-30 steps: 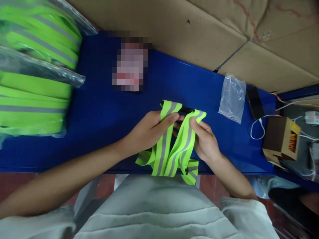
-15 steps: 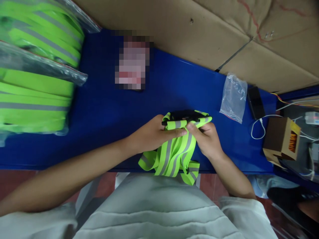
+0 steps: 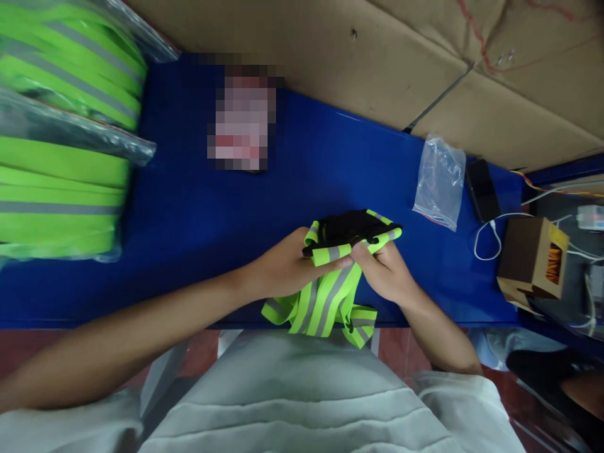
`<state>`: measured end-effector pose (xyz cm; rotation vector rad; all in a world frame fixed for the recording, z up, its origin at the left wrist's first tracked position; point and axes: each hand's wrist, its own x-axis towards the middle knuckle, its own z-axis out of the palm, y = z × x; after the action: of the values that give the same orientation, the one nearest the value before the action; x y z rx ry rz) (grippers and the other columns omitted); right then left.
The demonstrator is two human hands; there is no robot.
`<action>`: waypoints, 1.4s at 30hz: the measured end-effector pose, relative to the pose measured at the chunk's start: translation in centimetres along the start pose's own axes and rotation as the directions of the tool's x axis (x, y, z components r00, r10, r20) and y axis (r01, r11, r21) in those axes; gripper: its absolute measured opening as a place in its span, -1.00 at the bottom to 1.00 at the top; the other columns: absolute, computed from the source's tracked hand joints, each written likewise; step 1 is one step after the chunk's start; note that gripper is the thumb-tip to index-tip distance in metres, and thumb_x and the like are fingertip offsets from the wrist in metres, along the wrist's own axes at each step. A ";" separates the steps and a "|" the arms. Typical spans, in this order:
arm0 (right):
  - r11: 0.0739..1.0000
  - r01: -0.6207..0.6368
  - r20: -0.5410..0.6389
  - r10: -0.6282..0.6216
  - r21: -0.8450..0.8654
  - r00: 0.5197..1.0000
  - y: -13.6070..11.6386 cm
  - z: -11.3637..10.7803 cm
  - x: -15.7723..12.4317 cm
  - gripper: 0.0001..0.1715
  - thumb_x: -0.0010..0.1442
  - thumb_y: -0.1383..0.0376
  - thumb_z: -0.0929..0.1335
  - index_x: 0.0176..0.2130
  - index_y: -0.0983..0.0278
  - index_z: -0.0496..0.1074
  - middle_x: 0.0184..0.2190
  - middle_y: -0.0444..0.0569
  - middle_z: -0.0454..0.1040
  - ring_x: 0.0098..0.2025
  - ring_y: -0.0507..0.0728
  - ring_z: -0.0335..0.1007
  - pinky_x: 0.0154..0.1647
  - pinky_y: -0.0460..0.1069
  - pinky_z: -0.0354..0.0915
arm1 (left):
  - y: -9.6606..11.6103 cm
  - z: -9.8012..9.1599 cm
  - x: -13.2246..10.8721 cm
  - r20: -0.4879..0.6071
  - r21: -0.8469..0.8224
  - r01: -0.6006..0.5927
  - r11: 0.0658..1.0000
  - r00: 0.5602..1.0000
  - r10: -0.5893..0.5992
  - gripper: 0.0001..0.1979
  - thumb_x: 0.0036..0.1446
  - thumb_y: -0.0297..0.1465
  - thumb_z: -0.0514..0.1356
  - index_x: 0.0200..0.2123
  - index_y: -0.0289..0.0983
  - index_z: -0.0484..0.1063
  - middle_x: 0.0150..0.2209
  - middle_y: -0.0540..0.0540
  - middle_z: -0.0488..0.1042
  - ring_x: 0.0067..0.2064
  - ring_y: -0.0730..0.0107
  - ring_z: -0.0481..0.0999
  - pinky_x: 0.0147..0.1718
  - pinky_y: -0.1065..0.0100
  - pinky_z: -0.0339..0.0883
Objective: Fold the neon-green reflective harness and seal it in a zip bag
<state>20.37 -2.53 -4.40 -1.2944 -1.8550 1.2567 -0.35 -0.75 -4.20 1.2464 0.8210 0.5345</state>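
Observation:
Between my hands is a reflective strap vest [image 3: 325,302], neon yellow-green with grey stripes and a black panel at its top. My left hand [image 3: 295,264] grips its left side, with the thumb laid along the front of the folded band. On the other side, my right hand [image 3: 384,267] pinches the band with its thumb near the middle. Most of my fingers are hidden behind the material. Loose straps hang below both hands at the front edge of the blue table [image 3: 189,251].
Clear bags of neon straps [image 3: 61,201] lie at the left. Toward the back is a blurred-out flat item [image 3: 243,123]. On the right are an empty clear zip bag [image 3: 440,179], a black phone [image 3: 483,190] with a white cable and a small cardboard box [image 3: 531,258]. Brown cardboard [image 3: 330,50] borders the back.
The top of the vest has tilted so that more of its black panel shows. Both hands keep their hold and have shifted only slightly.

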 end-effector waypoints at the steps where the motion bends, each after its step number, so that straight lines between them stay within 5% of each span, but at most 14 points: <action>1: 0.999 0.016 0.056 -0.013 -0.052 0.998 -0.1 -0.8 0.0 -0.59 0.43 -0.02 0.30 -0.19 0.21 0.54 -0.22 -0.04 0.61 -0.17 0.17 0.55 -0.09 0.08 0.48 | -0.1 0.0 0.0 -0.008 0.005 0.008 1.000 1.000 -0.008 -0.71 0.26 -0.20 0.27 -0.06 -0.24 0.57 -0.14 -0.05 0.64 -0.02 0.19 0.58 0.00 0.28 0.42; 2: 0.994 0.031 0.088 -0.022 -0.109 0.996 -0.3 -1.8 0.0 -0.64 0.41 0.00 0.34 -0.05 0.19 0.55 -0.05 0.00 0.61 -0.04 0.21 0.56 0.02 0.12 0.47 | -0.1 -0.1 0.0 -0.011 0.013 0.017 1.000 1.000 -0.017 -0.71 0.26 -0.19 0.26 -0.07 -0.24 0.56 -0.15 -0.05 0.63 -0.05 0.21 0.57 -0.03 0.28 0.42; 4: 0.978 0.048 -0.013 -0.051 -0.203 0.999 -0.9 -3.5 -0.1 -0.37 0.31 0.03 0.45 0.29 0.09 0.36 0.29 0.05 0.41 0.21 0.28 0.44 0.20 0.18 0.41 | -0.2 -0.1 0.0 0.002 0.041 0.037 0.998 0.999 -0.037 -0.72 0.26 -0.17 0.25 -0.13 -0.25 0.55 -0.23 -0.03 0.59 -0.14 0.27 0.55 -0.14 0.32 0.42; 7: 0.934 0.171 -0.021 -0.187 -0.313 0.982 -2.0 -4.9 -0.3 -0.03 0.20 0.10 0.54 0.44 -0.02 0.14 0.42 0.02 0.23 0.36 0.31 0.30 0.32 0.17 0.33 | 0.0 -0.1 -0.3 0.060 0.123 0.065 0.990 0.996 -0.073 -0.75 0.27 -0.21 0.21 -0.35 -0.27 0.47 -0.45 0.06 0.42 -0.39 0.44 0.39 -0.40 0.43 0.25; 10: 0.907 0.258 0.165 -0.214 -0.332 0.963 -2.6 -4.5 -0.6 -0.38 0.30 0.21 0.48 0.30 0.10 0.38 0.23 0.03 0.49 0.27 0.22 0.42 0.29 0.08 0.35 | 0.2 0.0 -0.5 0.105 0.184 0.076 0.980 0.990 -0.097 -0.70 0.26 -0.26 0.19 -0.48 -0.28 0.33 -0.55 0.10 0.26 -0.49 0.53 0.21 -0.50 0.45 0.08; 15: 0.941 0.180 0.071 -0.166 -0.286 0.984 -2.1 -2.8 -0.3 -0.86 0.39 0.27 0.41 -0.08 0.26 0.55 -0.24 -0.10 0.62 -0.27 0.01 0.54 -0.22 -0.11 0.38 | 0.2 0.0 -0.6 0.114 0.205 0.129 0.970 0.981 -0.154 -0.73 0.26 -0.26 0.20 -0.44 -0.29 0.37 -0.54 0.11 0.24 -0.49 0.54 0.21 -0.51 0.46 0.06; 21: 0.967 0.092 -0.103 -0.119 -0.238 0.987 -1.7 -1.9 0.1 -0.89 0.38 0.26 0.41 -0.22 0.25 0.50 -0.40 -0.20 0.54 -0.45 -0.07 0.37 -0.44 -0.13 0.20 | -0.4 0.3 -0.5 0.114 -0.051 0.275 0.960 0.957 -0.268 -0.75 0.20 -0.21 0.32 -0.29 -0.31 0.54 -0.41 0.01 0.54 -0.37 0.40 0.52 -0.40 0.44 0.32; 27: 0.984 -0.010 -0.149 -0.017 -0.177 0.989 -1.8 -1.8 0.1 -0.77 0.40 0.16 0.38 -0.27 0.24 0.48 -0.51 -0.21 0.39 -0.52 -0.05 0.21 -0.50 -0.10 0.10 | -1.3 1.2 -0.6 0.319 -0.403 0.463 0.790 0.880 -0.353 -0.66 0.05 -0.27 0.46 -0.11 -0.28 0.60 -0.17 -0.13 0.69 -0.17 0.15 0.69 -0.19 0.25 0.54; 32: 0.973 -0.194 -0.060 0.203 0.122 0.977 -2.0 -2.7 0.3 -0.64 0.35 0.05 0.41 -0.36 0.25 0.47 -0.54 -0.21 0.27 -0.51 -0.03 0.12 -0.51 -0.09 0.06 | -2.1 1.4 -0.7 0.365 -0.313 0.348 0.884 0.903 -0.227 -0.66 0.12 -0.26 0.41 -0.07 -0.29 0.56 -0.12 -0.13 0.68 -0.12 0.15 0.67 -0.16 0.25 0.53; 36: 0.711 -0.465 0.202 0.426 0.528 0.882 -1.7 -2.7 0.9 -0.55 0.23 -0.01 0.48 -0.43 0.26 0.43 -0.56 -0.21 0.26 -0.55 -0.04 0.12 -0.57 -0.12 0.08 | -1.9 1.4 -0.9 0.323 -0.094 0.199 0.976 0.933 -0.159 -0.71 0.24 -0.22 0.28 -0.12 -0.32 0.54 -0.08 -0.17 0.65 -0.07 0.10 0.64 -0.13 0.22 0.50; 39: 0.565 -0.575 0.339 0.473 0.591 0.813 -1.2 -2.1 1.2 -0.61 0.16 -0.01 0.53 -0.30 0.24 0.49 -0.53 -0.19 0.36 -0.55 -0.02 0.23 -0.57 -0.12 0.19 | -1.6 1.2 -1.0 0.311 -0.008 0.109 0.994 0.945 -0.101 -0.74 0.29 -0.22 0.22 -0.21 -0.32 0.51 -0.14 -0.14 0.63 -0.08 0.14 0.61 -0.12 0.23 0.47; 42: 0.693 -0.508 0.253 0.443 0.512 0.860 -0.9 -1.5 1.2 -0.63 0.26 0.01 0.47 -0.03 0.14 0.52 -0.42 -0.17 0.47 -0.49 0.00 0.35 -0.50 -0.11 0.29 | -1.4 0.9 -0.9 0.284 0.047 0.022 0.999 0.958 -0.034 -0.79 0.31 -0.26 0.20 -0.24 -0.31 0.48 -0.21 -0.09 0.61 -0.15 0.23 0.58 -0.12 0.26 0.44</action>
<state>20.81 -0.98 -3.07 -1.4123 -1.0607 2.0018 -0.31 -2.36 -5.21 1.3136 0.6082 0.3055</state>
